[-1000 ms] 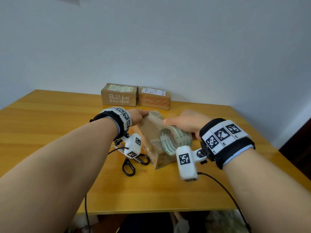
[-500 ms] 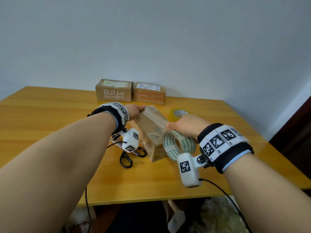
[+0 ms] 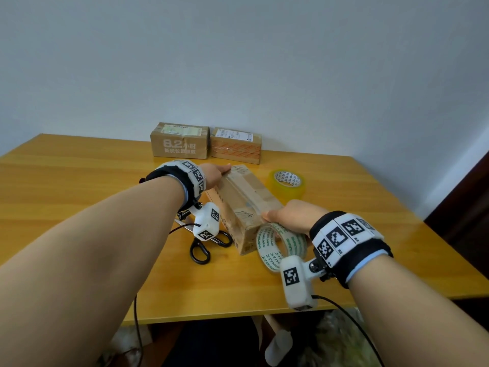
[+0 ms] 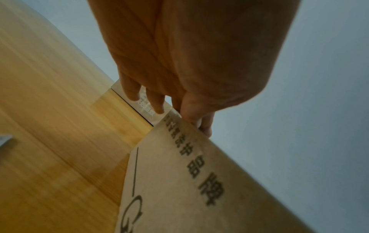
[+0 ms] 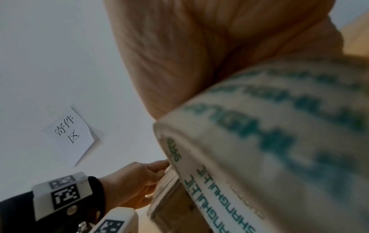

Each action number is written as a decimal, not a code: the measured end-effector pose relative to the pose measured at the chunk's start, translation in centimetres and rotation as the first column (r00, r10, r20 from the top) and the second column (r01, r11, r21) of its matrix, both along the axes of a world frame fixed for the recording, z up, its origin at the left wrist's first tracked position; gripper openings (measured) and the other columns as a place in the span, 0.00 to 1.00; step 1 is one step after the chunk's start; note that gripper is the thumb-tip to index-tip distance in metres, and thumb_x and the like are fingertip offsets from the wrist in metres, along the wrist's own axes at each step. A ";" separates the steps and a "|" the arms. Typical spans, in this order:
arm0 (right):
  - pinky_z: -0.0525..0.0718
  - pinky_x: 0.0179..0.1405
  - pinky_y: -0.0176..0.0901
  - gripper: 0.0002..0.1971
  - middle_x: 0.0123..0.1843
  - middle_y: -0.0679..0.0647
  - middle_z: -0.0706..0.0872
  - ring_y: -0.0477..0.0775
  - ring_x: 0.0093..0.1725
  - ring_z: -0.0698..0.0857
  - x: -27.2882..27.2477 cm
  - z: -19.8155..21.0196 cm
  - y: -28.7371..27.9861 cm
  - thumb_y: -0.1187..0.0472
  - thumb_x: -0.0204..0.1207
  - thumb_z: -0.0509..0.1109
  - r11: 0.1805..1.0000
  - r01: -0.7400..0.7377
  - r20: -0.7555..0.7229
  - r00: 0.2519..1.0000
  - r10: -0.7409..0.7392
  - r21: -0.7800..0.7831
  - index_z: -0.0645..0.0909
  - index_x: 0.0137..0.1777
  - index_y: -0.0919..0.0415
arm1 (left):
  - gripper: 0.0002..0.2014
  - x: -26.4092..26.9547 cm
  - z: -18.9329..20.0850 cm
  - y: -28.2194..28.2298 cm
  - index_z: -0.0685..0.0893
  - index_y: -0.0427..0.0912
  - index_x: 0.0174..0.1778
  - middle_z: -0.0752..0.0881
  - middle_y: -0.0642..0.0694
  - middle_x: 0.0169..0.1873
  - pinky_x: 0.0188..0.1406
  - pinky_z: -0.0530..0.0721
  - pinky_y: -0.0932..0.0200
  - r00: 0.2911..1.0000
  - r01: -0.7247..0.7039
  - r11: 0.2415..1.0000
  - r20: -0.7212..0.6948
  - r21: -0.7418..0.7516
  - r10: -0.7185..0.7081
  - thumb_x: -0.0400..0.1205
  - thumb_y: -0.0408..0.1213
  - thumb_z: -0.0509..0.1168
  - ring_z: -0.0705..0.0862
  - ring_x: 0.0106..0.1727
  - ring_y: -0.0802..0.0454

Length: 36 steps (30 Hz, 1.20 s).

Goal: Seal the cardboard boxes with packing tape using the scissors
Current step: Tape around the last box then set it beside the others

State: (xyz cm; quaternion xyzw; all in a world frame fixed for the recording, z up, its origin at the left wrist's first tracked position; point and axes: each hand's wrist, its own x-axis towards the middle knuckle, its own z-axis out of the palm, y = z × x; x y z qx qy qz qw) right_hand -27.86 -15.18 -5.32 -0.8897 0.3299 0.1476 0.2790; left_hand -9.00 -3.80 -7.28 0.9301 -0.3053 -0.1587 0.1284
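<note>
- Cardboard box [image 3: 244,205] lies near the middle of the table [image 3: 79,181], slantwise, one short end toward the front edge; a clear strip of tape runs along its top seam.
- The left hand [image 3: 214,174] holds the far end, thumb on top and fingers curled down over the end face, pinning the tape there.
- The right hand [image 3: 289,217] grips the tape roll [image 3: 280,243] at the near end, thumb against the box's top corner.
- The scissors [image 3: 209,242] lie untouched just left of the box, handles toward the front edge.
- A spare yellowish roll [image 3: 287,182] sits to the right; two other boxes [image 3: 206,144] stand at the back edge.
- The box looks light and fairly stiff, so it probably slides if pulled; best held by its ends, pressing down.
- The taped top is likely slick; the taut strip could twist or stick to itself before it is cut.
</note>
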 end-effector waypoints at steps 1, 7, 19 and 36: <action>0.83 0.40 0.42 0.17 0.43 0.54 0.86 0.51 0.38 0.85 0.0 0.1 0.0 0.43 0.86 0.63 1.000 -0.010 -0.005 1.000 0.009 -0.010 0.77 0.53 0.58 | 0.27 0.0 0.0 -0.1 0.55 0.57 0.86 0.60 0.38 0.84 0.77 0.64 0.47 1.000 0.009 0.999 0.025 0.043 -0.011 0.91 0.31 0.41 0.62 0.83 0.37; 0.79 0.32 0.38 0.15 0.41 0.52 0.85 0.48 0.36 0.84 0.3 0.2 0.0 0.45 0.87 0.63 0.999 -0.038 -0.012 0.999 0.037 -0.028 0.76 0.54 0.58 | 0.32 -0.3 -0.1 -0.4 0.54 0.51 0.87 0.48 0.49 0.87 0.83 0.37 0.33 0.950 0.139 0.966 0.245 0.216 -0.192 0.86 0.28 0.49 0.37 0.87 0.46; 0.77 0.32 0.39 0.16 0.40 0.52 0.85 0.48 0.35 0.83 0.3 0.1 -0.5 0.43 0.85 0.65 0.999 -0.042 -0.004 0.999 0.042 -0.029 0.75 0.47 0.56 | 0.34 -4.7 0.7 -0.1 0.58 0.39 0.85 0.54 0.40 0.86 0.84 0.49 0.40 0.926 0.337 0.902 0.078 0.270 -0.369 0.88 0.55 0.55 0.52 0.86 0.44; 0.74 0.31 0.42 0.21 0.37 0.54 0.82 0.51 0.34 0.80 1.5 -1.0 -0.7 0.42 0.86 0.63 0.998 0.006 0.058 0.998 -0.002 -0.063 0.73 0.39 0.58 | 0.50 -6.6 1.3 -0.2 0.45 0.42 0.88 0.44 0.43 0.87 0.85 0.41 0.40 0.888 0.420 0.847 0.045 0.326 -0.457 0.80 0.63 0.64 0.42 0.87 0.47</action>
